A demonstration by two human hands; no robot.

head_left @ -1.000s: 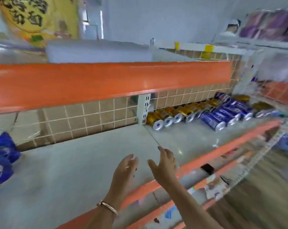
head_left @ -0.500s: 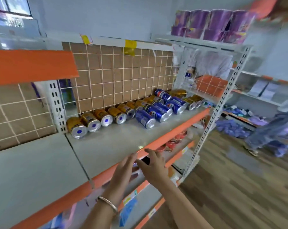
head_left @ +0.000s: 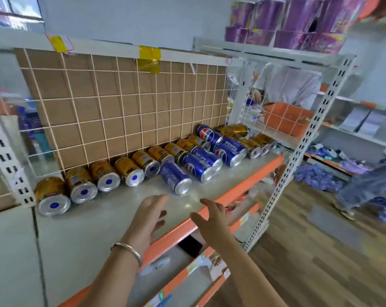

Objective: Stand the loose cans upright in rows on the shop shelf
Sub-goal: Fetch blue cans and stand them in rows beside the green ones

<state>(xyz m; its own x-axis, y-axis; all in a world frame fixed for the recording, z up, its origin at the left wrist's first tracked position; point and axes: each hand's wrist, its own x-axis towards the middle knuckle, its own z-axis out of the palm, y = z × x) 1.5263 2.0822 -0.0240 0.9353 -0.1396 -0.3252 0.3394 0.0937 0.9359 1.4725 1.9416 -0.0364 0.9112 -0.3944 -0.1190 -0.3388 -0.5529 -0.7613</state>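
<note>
**Landmark:** wire grid (head_left: pixel 121 103), backing the shop shelf (head_left: pixel 94 231)

**Gold cans** (head_left: pixel 130 171): one line along the foot of the wire grid, all lying on their sides with silver ends toward me. I see none upright.

**Blue cans** (head_left: pixel 209 161): a loose cluster on their sides, in front of the wire grid's right half and just ahead of the gold line. The foremost blue can (head_left: pixel 175 178) lies furthest out from the wire grid.

**Left hand** (head_left: pixel 148 214): wide, fingers straight and spread, holding nothing. It is over bare shelf well out from the wire grid, near the foremost blue can but apart from it. There is a bangle (head_left: pixel 127 251) on the wrist.

**Right hand** (head_left: pixel 212 220): fingers loosely extended, empty. It is over the orange lip (head_left: pixel 249 185), further from the wire grid than the left.

**Change:** a moment ago I had both hands back at the orange lip. The left has now crossed onto the shelf, and my view has swung off a bare stretch to face the cans.

**Reading:** I judge the sorting not yet begun, with a reach under way and the foremost blue can the likely first pick
</note>
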